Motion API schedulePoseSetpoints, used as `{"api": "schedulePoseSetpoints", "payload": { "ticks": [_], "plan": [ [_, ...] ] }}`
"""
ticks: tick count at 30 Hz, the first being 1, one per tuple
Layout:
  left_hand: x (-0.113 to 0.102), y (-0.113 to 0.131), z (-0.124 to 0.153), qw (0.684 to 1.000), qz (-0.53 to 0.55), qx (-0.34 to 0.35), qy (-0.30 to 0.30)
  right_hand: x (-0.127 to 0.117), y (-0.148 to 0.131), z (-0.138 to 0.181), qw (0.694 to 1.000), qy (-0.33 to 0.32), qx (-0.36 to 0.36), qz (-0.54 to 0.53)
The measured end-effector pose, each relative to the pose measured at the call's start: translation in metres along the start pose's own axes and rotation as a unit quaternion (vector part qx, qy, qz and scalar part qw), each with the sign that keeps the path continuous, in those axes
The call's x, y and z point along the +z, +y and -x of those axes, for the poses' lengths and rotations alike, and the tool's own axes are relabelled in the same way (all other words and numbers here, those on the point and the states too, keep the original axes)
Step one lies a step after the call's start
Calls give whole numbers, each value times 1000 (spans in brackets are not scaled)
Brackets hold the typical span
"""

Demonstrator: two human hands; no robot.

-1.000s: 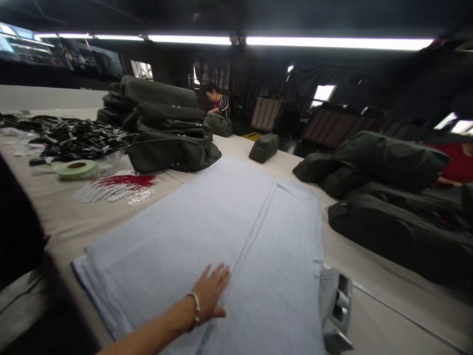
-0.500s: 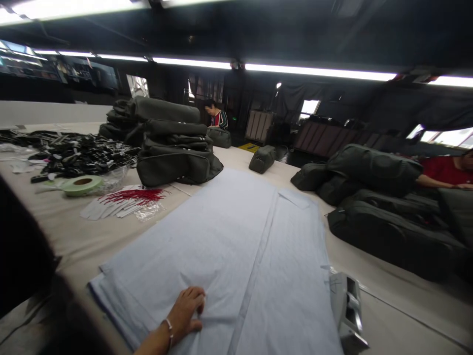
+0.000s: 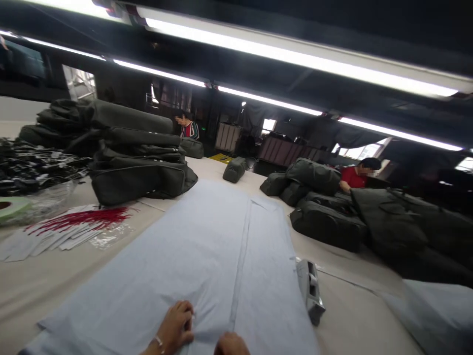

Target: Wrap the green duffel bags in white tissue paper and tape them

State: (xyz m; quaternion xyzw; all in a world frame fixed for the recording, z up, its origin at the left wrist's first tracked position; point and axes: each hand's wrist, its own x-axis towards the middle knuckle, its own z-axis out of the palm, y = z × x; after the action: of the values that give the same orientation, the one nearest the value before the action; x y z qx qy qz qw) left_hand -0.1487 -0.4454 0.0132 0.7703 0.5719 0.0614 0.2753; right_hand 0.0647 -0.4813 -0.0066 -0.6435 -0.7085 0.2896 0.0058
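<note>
A large pale blue sheet (image 3: 192, 246), thin and lying in layers, stretches down the table in front of me with a lengthwise seam right of its middle. My left hand (image 3: 172, 325), with a band at the wrist, is closed on its near part with curled fingers, and creases spread out from the fingertips. My right hand (image 3: 231, 344) shows only in part at the bottom edge, near the seam. Its fingers are bent inward, and whatever lies under them is hidden. Along the sheet's right edge stands a grey metal-and-plastic device (image 3: 311, 291).
Dark green bags (image 3: 140, 180) are piled at left, with more bags (image 3: 327, 222) at right. White tags with red strings (image 3: 77, 224), a pale green tape roll (image 3: 16, 208) and dark straps (image 3: 33, 165) lie at left. Co-workers (image 3: 354, 176) are behind the bags.
My right hand has come into view at the bottom, beside the left. My view has turned to the right, and another pale blue sheet shows at the lower right. The left hand stays on the sheet.
</note>
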Motion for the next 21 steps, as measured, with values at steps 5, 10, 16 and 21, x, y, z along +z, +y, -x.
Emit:
{"api": "schedulePoseSetpoints", "payload": {
  "ticks": [5,10,16,21],
  "plan": [
    [-8,-9,-10,998,9,40,-40,22,-58,-17,997,32,64,6],
    [-15,-27,-4,989,21,111,-98,3,-64,-4,995,30,93,-14],
    [-34,-23,-1,958,-51,249,-131,-29,-82,8,997,25,56,-56],
    [-54,-5,-12,949,-87,264,-146,-64,-98,19,996,53,47,-59]
  ]
}}
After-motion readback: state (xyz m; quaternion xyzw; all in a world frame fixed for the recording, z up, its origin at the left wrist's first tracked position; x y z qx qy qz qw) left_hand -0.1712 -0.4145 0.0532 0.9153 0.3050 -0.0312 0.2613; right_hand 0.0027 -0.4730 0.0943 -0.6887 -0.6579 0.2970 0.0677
